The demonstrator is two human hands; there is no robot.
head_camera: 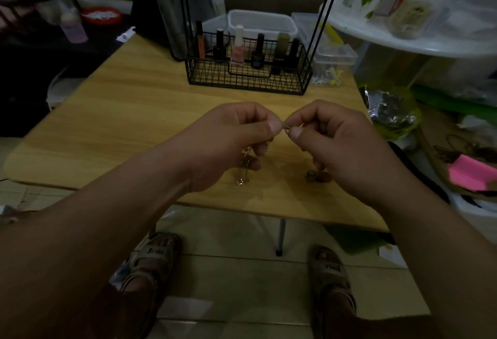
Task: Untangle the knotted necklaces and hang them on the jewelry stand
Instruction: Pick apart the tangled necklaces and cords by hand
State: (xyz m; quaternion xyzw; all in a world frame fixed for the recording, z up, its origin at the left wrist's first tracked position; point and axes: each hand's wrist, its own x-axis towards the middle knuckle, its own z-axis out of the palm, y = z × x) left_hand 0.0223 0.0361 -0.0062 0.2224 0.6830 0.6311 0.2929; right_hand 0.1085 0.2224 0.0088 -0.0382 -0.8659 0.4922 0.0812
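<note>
At the far side of the table (pixel 113 123): a wire basket (pixel 242 83) with bottles (pixel 238 52) inside. Behind the basket, a plastic box (pixel 259 22); to its right, a smaller box (pixel 336 55). Above the near part, left hand (pixel 228 145) and right hand (pixel 330 145), a chain (pixel 286 126) between them.

Bare from forearm to fingertip on both sides, with short, blunt-cut thumbnails on the left hand (pixel 228 145) and the right hand (pixel 330 145). Shod in a pale beige, broad-strapped left sandal (pixel 156 255) and a matching right sandal (pixel 330 268), each front band printed with dark lettering too blurred to read.
</note>
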